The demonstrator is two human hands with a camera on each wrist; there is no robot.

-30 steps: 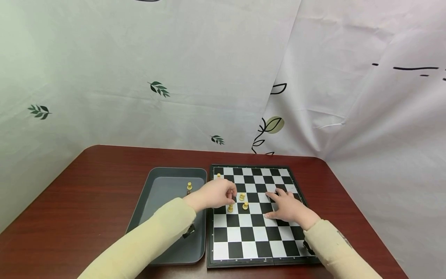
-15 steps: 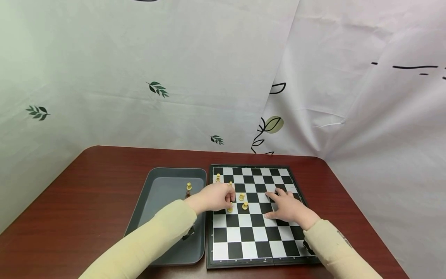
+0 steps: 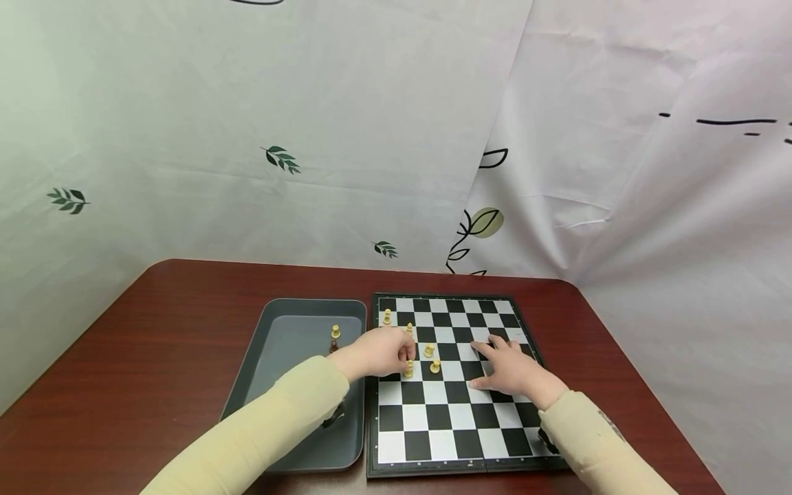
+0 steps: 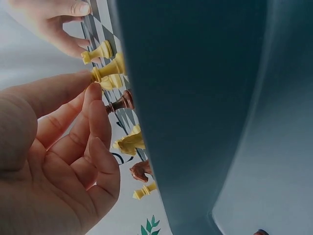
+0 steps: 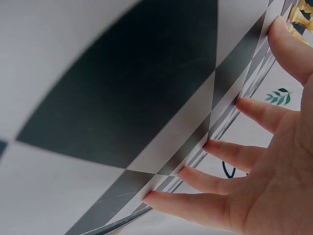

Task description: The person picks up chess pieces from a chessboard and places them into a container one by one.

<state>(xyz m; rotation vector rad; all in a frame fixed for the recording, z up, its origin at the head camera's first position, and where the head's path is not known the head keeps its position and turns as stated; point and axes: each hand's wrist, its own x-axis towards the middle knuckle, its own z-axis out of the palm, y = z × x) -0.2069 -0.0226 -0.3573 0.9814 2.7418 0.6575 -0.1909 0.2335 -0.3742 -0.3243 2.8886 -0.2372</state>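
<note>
My left hand point(image 3: 386, 352) is over the left part of the black-and-white chessboard point(image 3: 447, 416). Its thumb and index finger pinch the top of a yellow chess piece point(image 4: 113, 67), whose base point(image 3: 408, 373) shows below the fingers in the head view. Close by stand a yellow rook point(image 4: 99, 52) and a dark brown piece point(image 4: 123, 101). Farther along are a yellow knight point(image 4: 131, 142), a brown knight point(image 4: 141, 170) and a slim yellow piece point(image 4: 145, 191). My right hand point(image 3: 513, 368) is spread, with its fingertips resting on the right half of the board.
Left of the board lies a grey tray point(image 3: 291, 308), partly under my left forearm. It holds a yellow piece point(image 3: 336, 331) and a brown piece point(image 3: 334, 346). The reddish-brown table point(image 3: 185, 330) runs back to a white patterned cloth point(image 3: 371, 137).
My left hand has shifted slightly left, and its fingers have come down onto the yellow piece. Yellow pieces behind the hand show more now. The right hand has stayed in place.
</note>
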